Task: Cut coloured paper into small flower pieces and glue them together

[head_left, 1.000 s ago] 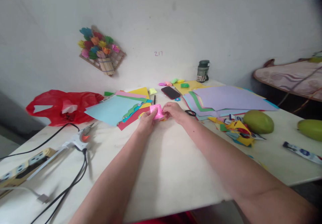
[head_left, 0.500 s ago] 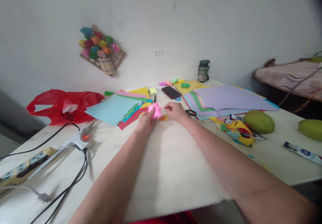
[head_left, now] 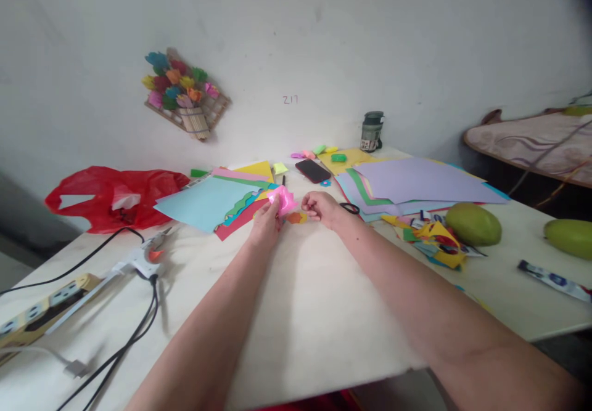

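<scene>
A shiny bright pink packet (head_left: 283,201) is gripped in my left hand (head_left: 266,221), over the middle of the table. Just to its right is my right hand (head_left: 320,206), fingers curled and pinched together, a small gap from the packet. Whether anything sits in that pinch is too small to make out. On the table below and between the hands lies a small orange and yellow paper piece (head_left: 296,217). Black-handled scissors (head_left: 350,208) lie close to the right wrist, partly hidden by it.
Coloured paper sheets lie left (head_left: 208,201) and right (head_left: 425,180). A phone (head_left: 313,170), small coloured packets (head_left: 319,150) and a bottle (head_left: 372,131) are behind. Paper scraps (head_left: 439,241), a mango (head_left: 474,224) and a tube (head_left: 552,280) are right; a glue gun (head_left: 147,260) and red bag (head_left: 102,198) left.
The pink packet has turned in my left hand and looks more spread out. My right hand stays beside it with its fingers curled. The whole view has shifted slightly.
</scene>
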Demonstrator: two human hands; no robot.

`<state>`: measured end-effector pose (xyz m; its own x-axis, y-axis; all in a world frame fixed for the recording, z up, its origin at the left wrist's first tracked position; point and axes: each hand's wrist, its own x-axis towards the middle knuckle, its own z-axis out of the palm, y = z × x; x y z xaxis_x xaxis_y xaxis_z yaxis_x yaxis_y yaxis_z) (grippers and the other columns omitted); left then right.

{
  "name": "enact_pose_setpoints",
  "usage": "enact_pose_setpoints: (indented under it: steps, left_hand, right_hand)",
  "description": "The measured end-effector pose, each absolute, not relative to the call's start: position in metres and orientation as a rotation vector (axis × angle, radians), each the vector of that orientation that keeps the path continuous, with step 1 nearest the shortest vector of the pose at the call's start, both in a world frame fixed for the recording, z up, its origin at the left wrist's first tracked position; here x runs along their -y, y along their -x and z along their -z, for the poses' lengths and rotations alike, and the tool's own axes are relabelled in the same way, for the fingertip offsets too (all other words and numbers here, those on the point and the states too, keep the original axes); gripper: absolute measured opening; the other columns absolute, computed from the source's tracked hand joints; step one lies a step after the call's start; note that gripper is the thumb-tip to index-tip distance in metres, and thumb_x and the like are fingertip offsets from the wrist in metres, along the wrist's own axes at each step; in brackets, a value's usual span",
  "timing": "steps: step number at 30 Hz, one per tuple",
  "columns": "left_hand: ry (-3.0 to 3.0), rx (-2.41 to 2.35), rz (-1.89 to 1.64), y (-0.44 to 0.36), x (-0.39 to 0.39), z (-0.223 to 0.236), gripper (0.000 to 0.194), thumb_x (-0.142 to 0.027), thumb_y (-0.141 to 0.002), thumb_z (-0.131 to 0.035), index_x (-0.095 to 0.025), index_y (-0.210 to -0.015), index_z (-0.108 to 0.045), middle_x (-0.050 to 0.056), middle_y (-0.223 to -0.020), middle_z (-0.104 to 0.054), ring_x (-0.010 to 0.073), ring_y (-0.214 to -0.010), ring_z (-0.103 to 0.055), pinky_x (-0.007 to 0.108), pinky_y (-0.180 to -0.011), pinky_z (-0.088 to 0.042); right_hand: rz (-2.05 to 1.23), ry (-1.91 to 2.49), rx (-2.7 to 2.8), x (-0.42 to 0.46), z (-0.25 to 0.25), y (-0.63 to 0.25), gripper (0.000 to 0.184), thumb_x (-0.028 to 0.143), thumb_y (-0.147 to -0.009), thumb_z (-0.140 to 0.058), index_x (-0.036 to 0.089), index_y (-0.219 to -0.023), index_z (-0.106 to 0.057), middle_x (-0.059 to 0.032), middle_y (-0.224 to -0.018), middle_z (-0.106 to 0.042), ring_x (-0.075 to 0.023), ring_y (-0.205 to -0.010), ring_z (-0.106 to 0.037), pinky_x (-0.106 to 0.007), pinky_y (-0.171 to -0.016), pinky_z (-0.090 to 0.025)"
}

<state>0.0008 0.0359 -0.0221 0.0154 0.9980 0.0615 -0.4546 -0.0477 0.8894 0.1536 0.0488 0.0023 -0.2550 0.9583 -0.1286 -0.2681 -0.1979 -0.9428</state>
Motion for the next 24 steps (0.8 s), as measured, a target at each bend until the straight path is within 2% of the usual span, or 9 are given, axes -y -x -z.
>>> enact_pose_setpoints:
  steps: [2,6,10,13,16,21,24]
  left_hand:
    - [-0.919,-0.864,-1.459,0.000,-0.039,0.024,0.033,-0.045,-0.073,-0.069,-0.015,-0.071,-0.057,-0.004,-0.052,-0.053,0.0080,-0.047,-0.053,0.019,-0.050,-0.043]
    - [-0.903,-0.900,-1.493,0.001,-0.041,0.024,0.030,-0.045,-0.074,-0.067,-0.017,-0.072,-0.057,-0.003,-0.056,-0.055,0.0084,-0.047,-0.053,0.020,-0.051,-0.044]
    - [-0.944,-0.862,-1.467,0.000,-0.037,0.021,0.029,-0.045,-0.076,-0.065,-0.017,-0.070,-0.058,-0.001,-0.058,-0.056,0.0093,-0.049,-0.053,0.021,-0.051,-0.043]
    - [-0.972,-0.821,-1.449,-0.001,-0.033,0.019,0.030,-0.045,-0.077,-0.064,-0.016,-0.069,-0.059,-0.001,-0.058,-0.056,0.0090,-0.049,-0.052,0.021,-0.052,-0.043]
    - [-0.943,-0.790,-1.457,-0.002,-0.032,0.017,0.030,-0.043,-0.078,-0.064,-0.015,-0.068,-0.059,-0.001,-0.058,-0.056,0.0084,-0.050,-0.052,0.021,-0.054,-0.044]
    - [-0.869,-0.736,-1.456,-0.002,-0.032,0.016,0.028,-0.038,-0.076,-0.067,-0.012,-0.072,-0.061,0.000,-0.060,-0.059,0.0082,-0.051,-0.053,0.021,-0.055,-0.047]
    - [-0.847,-0.710,-1.459,-0.002,-0.033,0.016,0.026,-0.036,-0.076,-0.069,-0.010,-0.074,-0.062,0.002,-0.063,-0.061,0.0083,-0.053,-0.055,0.020,-0.055,-0.048]
  right_hand:
    - [-1.682,0.941,1.065,-0.048,-0.003,-0.154,0.010,0.011,-0.056,-0.045,0.013,-0.061,-0.053,0.0031,-0.047,-0.044,-0.0048,-0.036,-0.029,-0.019,-0.035,-0.015]
    - [-1.686,0.860,1.106,-0.050,-0.001,-0.159,0.019,0.011,-0.057,-0.054,0.010,-0.075,-0.061,0.0042,-0.050,-0.045,-0.0047,-0.041,-0.033,-0.019,-0.037,-0.018]
    - [-1.559,0.862,1.121,-0.052,-0.001,-0.161,0.023,0.017,-0.057,-0.058,0.012,-0.079,-0.061,0.0057,-0.049,-0.044,-0.0047,-0.040,-0.031,-0.019,-0.037,-0.015]
    - [-1.414,0.911,1.172,-0.048,-0.004,-0.159,0.038,0.022,-0.060,-0.060,0.012,-0.097,-0.063,0.0082,-0.046,-0.042,-0.0042,-0.037,-0.026,-0.020,-0.038,-0.012]
    - [-1.335,0.905,1.294,-0.045,-0.004,-0.155,0.053,0.029,-0.065,-0.061,0.010,-0.115,-0.061,0.0093,-0.047,-0.039,-0.0046,-0.040,-0.025,-0.021,-0.040,-0.014]
    - [-1.180,0.830,1.538,-0.051,0.007,-0.150,0.051,0.038,-0.070,-0.063,0.012,-0.114,-0.065,0.0072,-0.052,-0.039,-0.0062,-0.050,-0.033,-0.021,-0.047,-0.023]
    - [-1.196,0.818,1.558,-0.050,0.007,-0.150,0.050,0.039,-0.072,-0.062,0.013,-0.115,-0.065,0.0068,-0.053,-0.040,-0.0060,-0.050,-0.033,-0.020,-0.047,-0.023]
